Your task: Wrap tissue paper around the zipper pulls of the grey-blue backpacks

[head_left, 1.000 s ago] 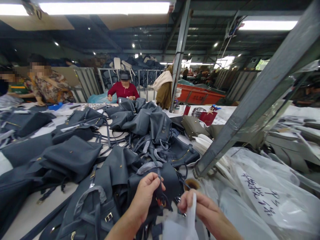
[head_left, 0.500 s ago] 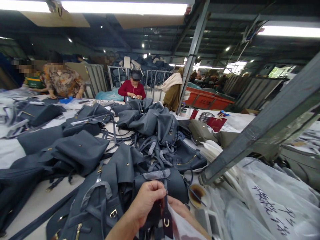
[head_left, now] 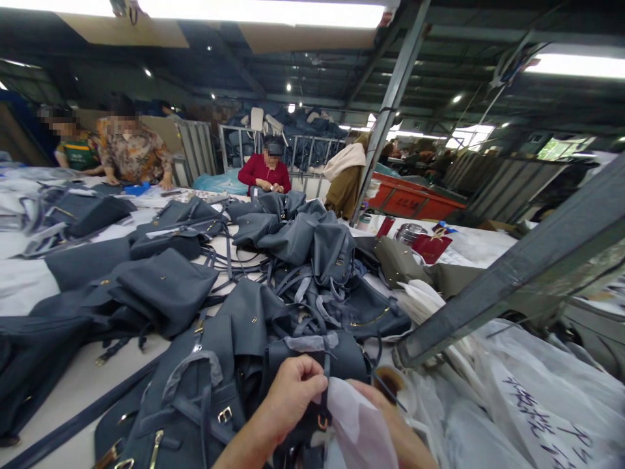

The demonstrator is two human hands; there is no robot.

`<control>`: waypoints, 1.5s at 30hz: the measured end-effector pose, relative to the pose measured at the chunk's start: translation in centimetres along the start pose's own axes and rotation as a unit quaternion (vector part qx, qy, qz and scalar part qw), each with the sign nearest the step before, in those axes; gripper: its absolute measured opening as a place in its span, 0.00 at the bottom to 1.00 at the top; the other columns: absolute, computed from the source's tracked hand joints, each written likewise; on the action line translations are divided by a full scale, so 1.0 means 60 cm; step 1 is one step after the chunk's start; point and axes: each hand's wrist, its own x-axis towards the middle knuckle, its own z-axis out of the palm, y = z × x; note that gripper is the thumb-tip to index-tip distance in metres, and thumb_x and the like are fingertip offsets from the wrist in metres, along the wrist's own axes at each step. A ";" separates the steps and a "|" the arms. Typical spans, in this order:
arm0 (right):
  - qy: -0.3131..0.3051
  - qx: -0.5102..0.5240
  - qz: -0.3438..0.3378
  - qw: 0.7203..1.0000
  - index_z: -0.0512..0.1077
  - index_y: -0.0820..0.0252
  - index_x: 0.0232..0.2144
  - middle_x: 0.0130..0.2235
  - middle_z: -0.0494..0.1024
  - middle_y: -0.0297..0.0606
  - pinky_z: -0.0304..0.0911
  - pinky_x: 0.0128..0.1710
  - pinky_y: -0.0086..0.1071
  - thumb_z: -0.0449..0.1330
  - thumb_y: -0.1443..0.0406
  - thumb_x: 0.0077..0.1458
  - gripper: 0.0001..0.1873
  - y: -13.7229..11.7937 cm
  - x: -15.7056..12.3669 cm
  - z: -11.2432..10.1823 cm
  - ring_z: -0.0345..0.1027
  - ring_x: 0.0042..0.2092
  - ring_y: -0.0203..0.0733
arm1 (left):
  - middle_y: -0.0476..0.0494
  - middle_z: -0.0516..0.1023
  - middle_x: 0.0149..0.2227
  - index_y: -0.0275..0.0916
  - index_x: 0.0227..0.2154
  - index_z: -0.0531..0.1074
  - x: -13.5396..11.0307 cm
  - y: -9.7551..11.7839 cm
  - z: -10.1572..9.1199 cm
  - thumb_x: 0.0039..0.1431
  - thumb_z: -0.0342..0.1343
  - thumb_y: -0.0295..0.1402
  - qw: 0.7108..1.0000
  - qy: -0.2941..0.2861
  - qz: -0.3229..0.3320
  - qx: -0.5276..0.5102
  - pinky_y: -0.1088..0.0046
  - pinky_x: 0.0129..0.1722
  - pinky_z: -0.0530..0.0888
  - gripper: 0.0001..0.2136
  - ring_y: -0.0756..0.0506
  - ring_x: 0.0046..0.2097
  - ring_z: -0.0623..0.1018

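in the head view, at lower centre, the left hand (head_left: 299, 392) is clamping its fingers on a dark strap (head_left: 327, 363). just right, a white sheet (head_left: 362, 426) is hiding the fingers of the right hand (head_left: 381, 400); their hold i cannot tell. a dark bag (head_left: 347, 361) is lying behind, on the tabletop (head_left: 139, 358).

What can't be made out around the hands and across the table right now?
Right hand: in the head view, the white sheet hides its fingertips.
White sheet: its lower end is cut off by the head view's bottom edge.
Dark strap: in the head view, the left hand covers the pinched part.
Handwriting: too blurred to read in the head view.
Person in red: in the head view, the handled item is too small.
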 end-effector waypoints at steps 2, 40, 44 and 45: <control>0.007 0.058 0.022 0.998 0.74 0.61 0.41 0.45 0.80 0.46 0.63 0.52 0.48 0.48 0.41 0.56 0.33 -0.018 -0.009 -0.024 0.73 0.49 0.52 | 0.54 0.63 0.18 0.38 0.17 0.65 0.001 0.001 -0.004 0.40 0.57 0.33 1.000 -0.001 0.010 0.010 0.76 0.25 0.59 0.07 0.52 0.23 0.64; -0.055 0.109 0.005 0.992 0.72 0.61 0.30 0.28 0.76 0.31 0.60 0.30 0.27 0.69 0.58 0.44 0.15 -0.053 0.071 0.052 0.66 0.28 0.35 | 0.49 0.73 0.27 0.35 0.32 0.68 -0.015 -0.051 -0.025 0.52 0.56 0.35 0.997 0.024 0.064 -0.035 0.76 0.29 0.65 0.09 0.49 0.29 0.70; -0.047 0.098 -0.008 0.994 0.72 0.61 0.29 0.28 0.75 0.30 0.61 0.32 0.28 0.69 0.59 0.44 0.14 -0.054 0.076 0.052 0.67 0.30 0.36 | 0.48 0.71 0.27 0.33 0.28 0.73 -0.015 -0.043 -0.016 0.50 0.55 0.32 0.996 0.049 0.075 -0.031 0.76 0.31 0.65 0.07 0.49 0.31 0.69; -0.044 0.092 -0.009 0.995 0.72 0.61 0.28 0.28 0.75 0.30 0.61 0.32 0.28 0.70 0.59 0.43 0.14 -0.057 0.076 0.052 0.67 0.30 0.36 | 0.49 0.72 0.27 0.34 0.29 0.73 -0.016 -0.040 -0.013 0.49 0.55 0.32 0.995 0.046 0.078 -0.043 0.75 0.32 0.66 0.07 0.48 0.31 0.70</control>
